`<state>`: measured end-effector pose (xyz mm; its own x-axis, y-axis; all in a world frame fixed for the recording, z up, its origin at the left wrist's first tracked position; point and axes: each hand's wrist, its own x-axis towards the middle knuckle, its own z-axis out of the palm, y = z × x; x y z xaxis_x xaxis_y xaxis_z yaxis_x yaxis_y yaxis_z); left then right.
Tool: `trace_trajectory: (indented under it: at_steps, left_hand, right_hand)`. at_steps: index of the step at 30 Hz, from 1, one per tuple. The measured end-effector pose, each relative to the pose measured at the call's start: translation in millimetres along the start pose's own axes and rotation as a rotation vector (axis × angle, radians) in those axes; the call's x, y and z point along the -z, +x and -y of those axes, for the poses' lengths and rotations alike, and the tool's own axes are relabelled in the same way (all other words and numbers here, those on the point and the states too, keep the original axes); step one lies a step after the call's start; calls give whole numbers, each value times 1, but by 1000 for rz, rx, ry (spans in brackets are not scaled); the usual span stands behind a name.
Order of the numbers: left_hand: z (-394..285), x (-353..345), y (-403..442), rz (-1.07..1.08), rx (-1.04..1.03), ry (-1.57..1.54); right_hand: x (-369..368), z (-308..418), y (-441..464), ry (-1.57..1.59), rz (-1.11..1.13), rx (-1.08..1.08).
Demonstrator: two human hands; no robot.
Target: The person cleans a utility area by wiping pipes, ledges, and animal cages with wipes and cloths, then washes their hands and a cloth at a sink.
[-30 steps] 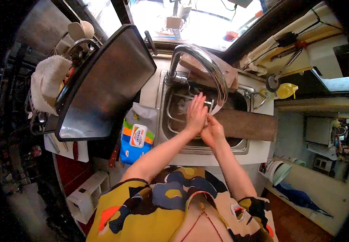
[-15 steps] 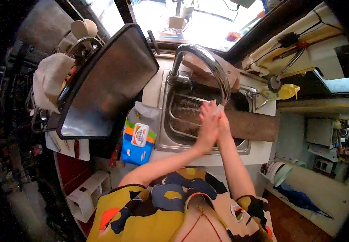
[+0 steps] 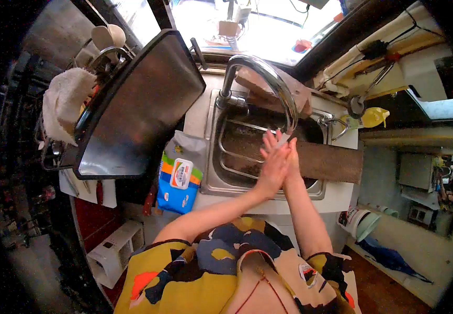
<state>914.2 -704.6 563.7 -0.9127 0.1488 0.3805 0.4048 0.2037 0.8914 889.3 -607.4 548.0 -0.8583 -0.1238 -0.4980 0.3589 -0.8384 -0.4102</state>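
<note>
Over the sink (image 3: 212,178), my left hand (image 3: 273,167) and my right hand (image 3: 293,163) are pressed together palm to palm, just below the mouth of the chrome tap (image 3: 284,91). The left fingers are stretched out and slightly spread. The right fingers look straight too, partly covered by the left hand. A pale patch (image 3: 284,140) shows between fingertips and spout; whether it is running water I cannot make out. Behind my hands, a flat brown board (image 3: 331,161) lies across the right side of the basin. A wire rack (image 3: 225,157) sits inside the basin.
A blue pack of wipes (image 3: 178,191) lies left of the sink. Farther left leans a large dark-rimmed panel (image 3: 137,110). A small second tap (image 3: 335,125) and a yellow item (image 3: 375,117) are at the right. A white bucket (image 3: 354,220) stands lower right.
My hands have slid slightly against each other beneath the tap, the fingers shifting a little to the right. Everything around them stays in place.
</note>
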Motion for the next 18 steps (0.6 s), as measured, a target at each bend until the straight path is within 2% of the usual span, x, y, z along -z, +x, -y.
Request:
trace_trajectory:
  at_steps: [2,3,4,5,7,8,11,13,15,18]
  left_hand:
    - [32,3,12,-73,-92,28]
    - [33,12,17,-51,-23,65]
    - [32,21,20,-28,49,102]
    - [30,24,24,-11,117,141]
    - [33,-5,0,-13,146,-37]
    - [-6,3,-1,94,211,-95]
    - [5,-3,1,111,196,19]
    - [24,0,18,15,373,-266]
    - [30,11,33,25,596,-506]
    - [56,15,39,89,675,-547]
  right_hand:
    - [-31,-13,-19,-79,42,-34]
    - [-42,-16,-28,-115,59,-53]
    - [-44,-15,-30,7,187,-130]
    - [-39,-10,-28,18,214,-108]
    - [-22,2,-21,45,269,-64]
    - [-19,8,-17,24,176,10]
    - [-24,6,-19,40,113,37]
    - [-17,0,-19,96,155,-1]
    - [-9,3,-22,141,283,-40]
    - [-18,5,-27,69,222,-28]
